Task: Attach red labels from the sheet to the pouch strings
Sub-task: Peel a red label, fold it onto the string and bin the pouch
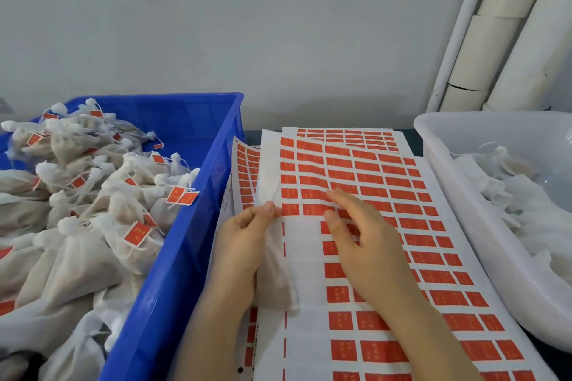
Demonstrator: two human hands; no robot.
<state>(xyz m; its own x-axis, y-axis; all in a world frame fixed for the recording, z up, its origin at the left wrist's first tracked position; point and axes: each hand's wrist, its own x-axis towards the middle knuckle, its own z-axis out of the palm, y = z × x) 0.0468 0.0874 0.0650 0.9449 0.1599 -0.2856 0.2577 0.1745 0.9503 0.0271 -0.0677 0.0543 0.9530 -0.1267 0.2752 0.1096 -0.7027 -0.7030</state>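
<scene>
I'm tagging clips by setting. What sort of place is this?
Likely a hand-packing workbench: a blue crate heaped with labelled pouches, a white tub of more pouches, and sheets of red labels over which the left hand holds a pouch.

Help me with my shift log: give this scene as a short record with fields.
left hand: holds a white pouch over the label sheet
right hand: fingertips on the label sheet
blue bin: at left, labelled pouches inside
white tub: at right, unlabelled pouches inside
label sheet: some labels gone near its left edge
</scene>
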